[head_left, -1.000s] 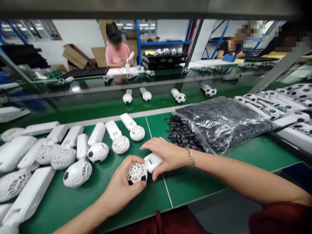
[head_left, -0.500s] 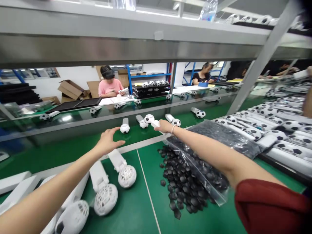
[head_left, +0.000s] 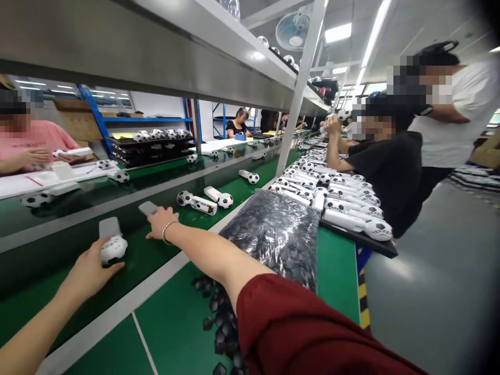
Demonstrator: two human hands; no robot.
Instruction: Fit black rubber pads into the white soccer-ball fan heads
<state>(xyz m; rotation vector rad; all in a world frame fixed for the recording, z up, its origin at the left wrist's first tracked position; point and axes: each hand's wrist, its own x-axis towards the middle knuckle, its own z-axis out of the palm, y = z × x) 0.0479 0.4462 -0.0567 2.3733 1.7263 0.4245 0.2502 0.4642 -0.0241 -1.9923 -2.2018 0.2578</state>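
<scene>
My left hand curls around the ball-shaped head of a white handheld fan with black football patches, its thumb along the near side. That fan lies on the dark green belt, handle pointing away. Farther along, my right hand, wearing a bracelet, covers the head of a second handheld fan; only its pale handle sticks out. Just right of it lie a fan with its handle opened up and another football fan.
Loose black pentagon pieces and a clear bag of them lie on the green bench. Trays of football fans stand at right, near co-workers. A metal post and overhead shelf frame the belt.
The view has turned right. My right hand has let go of the fan it held, now on the belt, and moved left to another. My left hand has reached the nearest belt fan.
</scene>
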